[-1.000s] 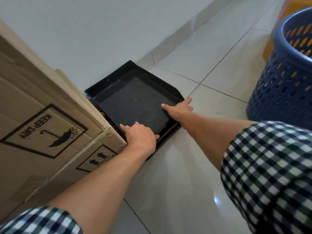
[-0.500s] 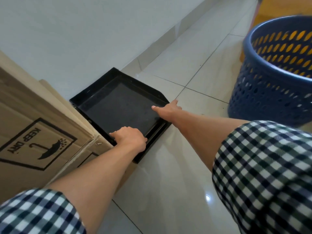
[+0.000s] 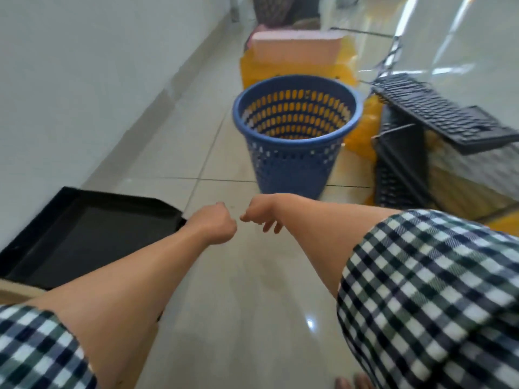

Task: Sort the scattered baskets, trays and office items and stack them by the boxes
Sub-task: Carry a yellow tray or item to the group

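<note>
Left hand point(image 3: 216, 224), right hand point(image 3: 259, 213) off tray point(image 3: 84, 234)

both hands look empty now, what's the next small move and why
Probably reach both hands ahead to the rim of the blue perforated basket. The left hand and right hand hold nothing, the black tray lies by the wall, and the basket stands upright on the floor straight ahead, the closest unsorted item.

Your left forearm point(image 3: 134, 276) hides the near corner of the black tray point(image 3: 92, 237), and blur smears the keyboard point(image 3: 438, 113) at right.
</note>
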### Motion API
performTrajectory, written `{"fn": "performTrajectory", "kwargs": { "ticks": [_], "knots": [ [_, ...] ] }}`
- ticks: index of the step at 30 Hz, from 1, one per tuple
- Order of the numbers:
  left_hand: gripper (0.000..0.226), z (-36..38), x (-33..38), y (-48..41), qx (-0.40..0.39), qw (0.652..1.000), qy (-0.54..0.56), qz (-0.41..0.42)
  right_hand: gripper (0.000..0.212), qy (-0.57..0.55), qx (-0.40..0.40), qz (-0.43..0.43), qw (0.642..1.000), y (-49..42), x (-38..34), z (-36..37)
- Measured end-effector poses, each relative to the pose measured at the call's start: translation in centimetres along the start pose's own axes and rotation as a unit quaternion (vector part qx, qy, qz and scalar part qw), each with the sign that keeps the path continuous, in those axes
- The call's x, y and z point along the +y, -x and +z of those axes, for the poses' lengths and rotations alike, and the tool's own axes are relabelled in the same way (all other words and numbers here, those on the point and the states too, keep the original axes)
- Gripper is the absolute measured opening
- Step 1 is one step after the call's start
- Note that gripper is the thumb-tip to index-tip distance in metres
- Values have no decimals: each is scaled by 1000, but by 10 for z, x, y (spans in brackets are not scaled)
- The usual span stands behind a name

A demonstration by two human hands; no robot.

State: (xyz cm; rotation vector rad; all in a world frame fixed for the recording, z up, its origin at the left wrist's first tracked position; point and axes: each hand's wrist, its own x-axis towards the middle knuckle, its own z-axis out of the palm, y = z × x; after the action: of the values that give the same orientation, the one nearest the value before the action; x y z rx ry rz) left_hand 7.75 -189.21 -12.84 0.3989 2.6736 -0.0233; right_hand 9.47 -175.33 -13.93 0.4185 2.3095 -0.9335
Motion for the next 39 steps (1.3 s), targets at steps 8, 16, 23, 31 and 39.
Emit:
{"fn": "performTrajectory", "kwargs": {
  "ticks": [8, 16, 23, 31, 39],
  "knots": [
    [54, 11, 118, 52, -11, 978, -2, 207, 58, -145, 80, 102, 981, 99, 110, -40],
    [49, 90, 248, 168, -144, 934, 106, 310, 24, -97, 372, 284, 878, 243, 245, -12],
    [106, 181, 283, 251, -211, 927, 65, 303, 42, -20, 323, 471, 821, 313, 331, 24],
    [38, 218, 269, 261, -131, 932, -8, 337, 65, -52, 227, 464, 855, 326, 364, 69],
    [22, 176, 253, 182, -127, 925, -150, 324, 59, -37, 314, 444, 838, 368, 405, 87]
  ]
}}
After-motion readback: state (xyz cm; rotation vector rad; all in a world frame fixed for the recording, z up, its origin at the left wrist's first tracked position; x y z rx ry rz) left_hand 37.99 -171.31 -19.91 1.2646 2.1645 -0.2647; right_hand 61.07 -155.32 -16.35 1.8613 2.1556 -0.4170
